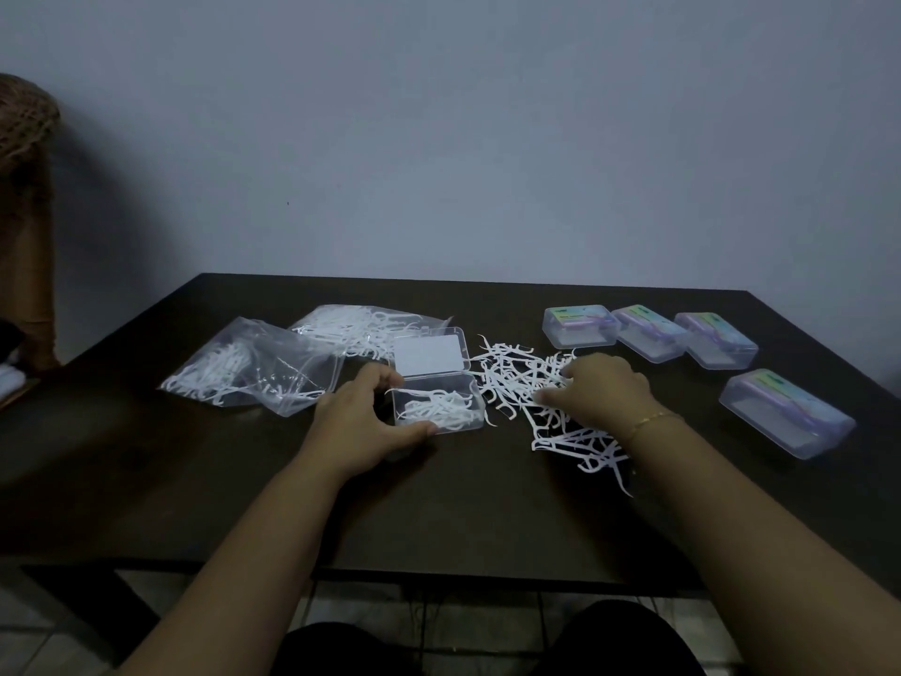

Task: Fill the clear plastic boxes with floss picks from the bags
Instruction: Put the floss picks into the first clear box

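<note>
The open clear box [437, 404], partly filled with floss picks, sits mid-table with the left hand [363, 422] gripping its left side, while just right of it the right hand [602, 390] curls over the loose pile of picks [521, 383], probably gathering a bunch to carry into the box next.

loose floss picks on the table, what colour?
White floss picks, stark against the dark table; head view.

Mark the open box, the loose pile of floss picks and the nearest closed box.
open box [470, 416]: head view, right wall of the tray.
loose floss picks [512, 378]: head view, middle of the pile.
nearest closed box [780, 416]: head view, lid top.
</note>
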